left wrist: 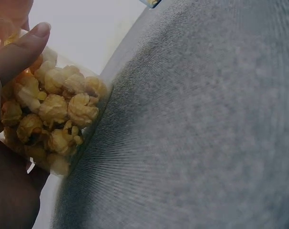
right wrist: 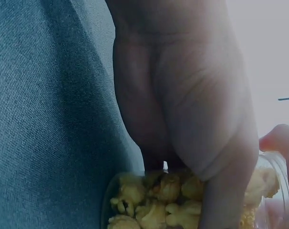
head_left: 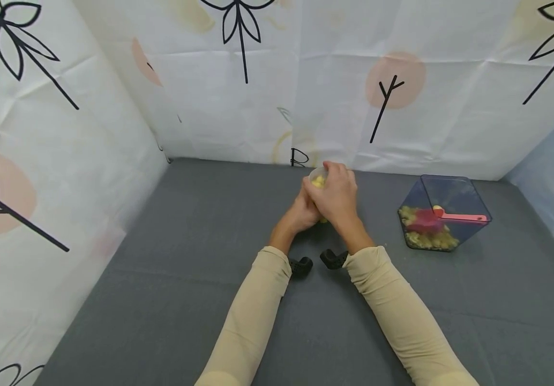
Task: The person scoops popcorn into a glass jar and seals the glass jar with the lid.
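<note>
A small clear plastic cup (head_left: 314, 172) of popcorn stands near the back edge of the grey table surface. My left hand (head_left: 302, 210) grips its side, with the thumb along the wall and popcorn (left wrist: 54, 109) showing through in the left wrist view. From above, my right hand (head_left: 336, 193) holds the cup by its rim, overlapping the left hand. Popcorn (right wrist: 154, 200) shows through the cup in the right wrist view too, where a hand covers much of the wall. The hands hide most of the cup in the head view.
A clear square bin (head_left: 470, 236) with popcorn and a pink patch in it stands at the right. A pink scoop (head_left: 462, 217) lies in it. White printed cloth walls (head_left: 267, 118) border the grey table (head_left: 200, 241) behind and at both sides.
</note>
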The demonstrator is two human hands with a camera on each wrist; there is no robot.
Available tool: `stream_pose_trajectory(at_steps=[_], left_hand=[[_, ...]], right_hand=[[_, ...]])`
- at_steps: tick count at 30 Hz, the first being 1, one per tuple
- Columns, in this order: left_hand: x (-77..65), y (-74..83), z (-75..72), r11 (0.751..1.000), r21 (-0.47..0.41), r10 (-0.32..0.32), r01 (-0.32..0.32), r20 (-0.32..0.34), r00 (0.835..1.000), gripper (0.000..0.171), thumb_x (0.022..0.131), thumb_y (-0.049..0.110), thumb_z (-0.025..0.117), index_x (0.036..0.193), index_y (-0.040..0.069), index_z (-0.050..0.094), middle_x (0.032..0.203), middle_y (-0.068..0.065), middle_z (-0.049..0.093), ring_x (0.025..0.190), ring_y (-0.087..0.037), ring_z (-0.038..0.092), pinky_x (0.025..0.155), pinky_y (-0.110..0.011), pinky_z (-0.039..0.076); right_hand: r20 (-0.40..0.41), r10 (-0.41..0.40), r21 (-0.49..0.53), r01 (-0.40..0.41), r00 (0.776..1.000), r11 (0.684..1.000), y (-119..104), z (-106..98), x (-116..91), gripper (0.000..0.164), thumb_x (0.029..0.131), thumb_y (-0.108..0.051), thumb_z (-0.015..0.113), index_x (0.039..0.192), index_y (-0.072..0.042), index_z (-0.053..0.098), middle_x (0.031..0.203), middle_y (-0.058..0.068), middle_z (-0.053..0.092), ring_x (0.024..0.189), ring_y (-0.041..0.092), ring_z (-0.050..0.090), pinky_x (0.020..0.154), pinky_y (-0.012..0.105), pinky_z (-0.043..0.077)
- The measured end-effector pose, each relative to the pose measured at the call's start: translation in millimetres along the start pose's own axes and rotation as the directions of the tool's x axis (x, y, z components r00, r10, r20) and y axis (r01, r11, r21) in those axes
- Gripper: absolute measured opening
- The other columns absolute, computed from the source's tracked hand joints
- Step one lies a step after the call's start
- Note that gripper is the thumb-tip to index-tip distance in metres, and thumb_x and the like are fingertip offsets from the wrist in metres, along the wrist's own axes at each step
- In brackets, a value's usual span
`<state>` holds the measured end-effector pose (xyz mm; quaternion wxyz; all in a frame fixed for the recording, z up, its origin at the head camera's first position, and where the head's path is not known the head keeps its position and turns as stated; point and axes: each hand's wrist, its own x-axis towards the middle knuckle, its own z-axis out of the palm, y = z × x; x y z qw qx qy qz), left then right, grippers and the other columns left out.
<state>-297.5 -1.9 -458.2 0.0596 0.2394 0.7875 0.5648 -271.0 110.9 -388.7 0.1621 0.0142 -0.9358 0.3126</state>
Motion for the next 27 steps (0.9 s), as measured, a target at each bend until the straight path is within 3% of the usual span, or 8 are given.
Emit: stream_pose_trajectory(at_steps=[3, 7, 13, 16, 23, 27], left_hand=[[-0.7, -1.2, -1.5, 1.0, 0.021, -0.01, 0.01, 0.002, 1.0, 0.048, 0.097, 0.013, 0.056, 0.14, 0.004, 0.035, 0.123, -0.017, 0.052, 0.103, -0.026, 0.053, 0.088, -0.032, 0.047], [-1.3, -2.0, -0.1, 1.0, -0.014, 0.009, -0.009, 0.025, 1.0, 0.051, 0.094, 0.011, 0.066, 0.137, 0.004, 0.04, 0.122, -0.016, 0.054, 0.1, -0.025, 0.054, 0.084, -0.031, 0.048], [-4.0, 0.8, 1.8, 0.993, -0.096, -0.062, 0.065, 0.035, 0.997, 0.091, 0.081, 0.02, 0.087, 0.148, 0.014, 0.025, 0.135, -0.01, 0.049, 0.114, -0.021, 0.057, 0.092, -0.033, 0.054], [-4.4, 3.1, 0.6, 0.991, -0.1, -0.082, 0.084, 0.032, 0.996, 0.1, 0.078, 0.025, 0.091, 0.15, 0.018, 0.022, 0.138, -0.007, 0.049, 0.117, -0.022, 0.059, 0.097, -0.037, 0.054], [-7.0, 6.1, -6.4, 0.989, -0.07, -0.13, 0.13, 0.003, 0.991, 0.114, 0.073, 0.028, 0.094, 0.157, 0.023, 0.017, 0.143, -0.003, 0.045, 0.126, -0.022, 0.053, 0.109, -0.045, 0.046], [-8.0, 10.2, -12.3, 0.991, -0.062, -0.117, 0.117, 0.008, 0.993, 0.119, 0.074, 0.03, 0.094, 0.161, 0.025, 0.012, 0.151, -0.003, 0.041, 0.138, -0.023, 0.047, 0.114, -0.049, 0.042]], right_hand=[[-0.005, 0.025, -0.012, -0.025, 1.0, 1.0, -2.7, 2.6, -1.5, 0.066, 0.093, -0.047, 0.066, 0.143, -0.004, 0.056, 0.141, 0.021, 0.057, 0.123, 0.043, 0.051, 0.106, 0.058, 0.043], [0.045, -0.014, 0.028, 0.013, 0.999, 1.0, 4.9, 0.5, -3.0, 0.071, 0.093, -0.051, 0.065, 0.145, -0.005, 0.053, 0.144, 0.019, 0.055, 0.128, 0.042, 0.049, 0.109, 0.058, 0.04], [0.152, -0.092, 0.267, 0.049, 0.984, 0.962, 29.4, -19.4, -8.3, 0.074, 0.097, -0.049, 0.065, 0.156, -0.013, 0.041, 0.158, 0.012, 0.043, 0.147, 0.035, 0.039, 0.118, 0.058, 0.033], [0.174, -0.1, 0.332, 0.037, 0.98, 0.942, 38.3, -32.2, -11.7, 0.074, 0.1, -0.047, 0.062, 0.159, -0.012, 0.034, 0.16, 0.012, 0.04, 0.15, 0.033, 0.036, 0.119, 0.058, 0.034], [0.279, -0.061, 0.297, -0.026, 0.958, 0.955, 48.9, -58.0, -13.5, 0.077, 0.105, -0.055, 0.047, 0.162, -0.009, 0.024, 0.161, 0.018, 0.039, 0.15, 0.037, 0.037, 0.118, 0.058, 0.037], [0.303, -0.022, 0.236, -0.052, 0.953, 0.97, 54.5, -69.0, -13.6, 0.076, 0.105, -0.056, 0.044, 0.162, -0.009, 0.025, 0.161, 0.019, 0.039, 0.15, 0.039, 0.037, 0.117, 0.059, 0.036]])
